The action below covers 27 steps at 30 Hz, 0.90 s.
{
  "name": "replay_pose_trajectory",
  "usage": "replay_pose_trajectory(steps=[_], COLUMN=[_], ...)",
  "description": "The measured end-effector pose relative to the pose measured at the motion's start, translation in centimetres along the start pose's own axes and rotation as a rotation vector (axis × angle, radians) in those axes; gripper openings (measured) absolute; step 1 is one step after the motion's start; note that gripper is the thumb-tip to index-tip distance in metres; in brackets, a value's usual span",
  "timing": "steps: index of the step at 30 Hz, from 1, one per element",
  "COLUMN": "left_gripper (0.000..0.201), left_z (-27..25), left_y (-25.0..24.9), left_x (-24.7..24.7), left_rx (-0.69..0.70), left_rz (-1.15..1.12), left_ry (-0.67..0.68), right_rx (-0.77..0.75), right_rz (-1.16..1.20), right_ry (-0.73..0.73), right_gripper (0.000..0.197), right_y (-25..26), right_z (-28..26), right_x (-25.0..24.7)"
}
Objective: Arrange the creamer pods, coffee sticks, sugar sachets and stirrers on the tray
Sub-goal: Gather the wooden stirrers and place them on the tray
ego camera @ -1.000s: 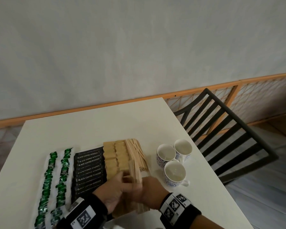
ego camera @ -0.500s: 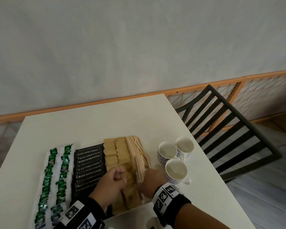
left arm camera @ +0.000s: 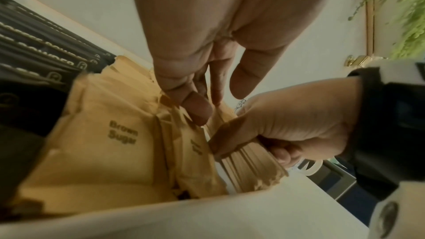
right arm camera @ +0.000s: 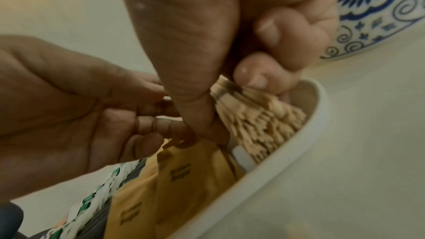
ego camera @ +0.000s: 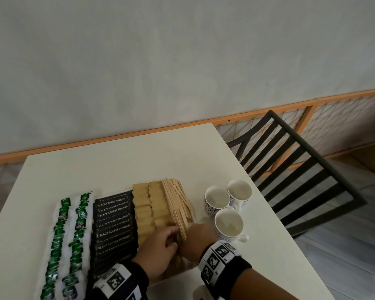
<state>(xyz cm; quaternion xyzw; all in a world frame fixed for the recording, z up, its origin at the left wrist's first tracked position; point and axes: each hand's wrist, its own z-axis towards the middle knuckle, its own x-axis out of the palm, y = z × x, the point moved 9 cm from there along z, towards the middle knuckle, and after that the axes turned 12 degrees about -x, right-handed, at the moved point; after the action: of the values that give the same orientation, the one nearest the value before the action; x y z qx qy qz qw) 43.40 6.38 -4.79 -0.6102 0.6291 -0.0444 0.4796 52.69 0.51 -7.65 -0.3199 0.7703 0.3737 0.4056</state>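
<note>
Stirrers going into the tray's right end

The right hand (ego camera: 200, 239) grips a bundle of stirrers (right arm camera: 260, 124) beside the sugar sachets (left arm camera: 103, 143) in the tray (right arm camera: 264, 179); the left hand (ego camera: 158, 250) fingers, loosely curled, touch the sachets' edge.

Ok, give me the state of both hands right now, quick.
Left hand: open, fingers extended down, fingertips touching the tan paper brown-sugar sachets.
Right hand: closed, gripping a bundle of thin wooden stirrers.

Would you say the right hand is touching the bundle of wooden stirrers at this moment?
Touching. In the right wrist view the right hand curls its thumb and fingers around the near end of the wooden stirrers; the left wrist view shows the same grip.
</note>
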Motion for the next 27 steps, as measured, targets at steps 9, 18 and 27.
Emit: replay_pose_trajectory(steps=[9, 18, 27], left_gripper=[0.045, 0.042, 0.039], left_z=[0.3, 0.1, -1.2], left_y=[-0.2, -0.8, -2.4], left_x=[0.3, 0.3, 0.3], left_rx=[-0.003, 0.070, 0.190], left_rz=[0.033, 0.074, 0.321], left_ry=[0.002, -0.019, -0.197], right_rx=[-0.129, -0.225, -0.178], right_rz=[-0.131, -0.356, -0.146], right_ry=[0.010, -0.157, -0.185], right_gripper=[0.032, 0.019, 0.019], right_y=[0.2, 1.1, -0.9], right_z=[-0.8, -3.2, -3.0], right_x=[0.0, -2.4, 0.4])
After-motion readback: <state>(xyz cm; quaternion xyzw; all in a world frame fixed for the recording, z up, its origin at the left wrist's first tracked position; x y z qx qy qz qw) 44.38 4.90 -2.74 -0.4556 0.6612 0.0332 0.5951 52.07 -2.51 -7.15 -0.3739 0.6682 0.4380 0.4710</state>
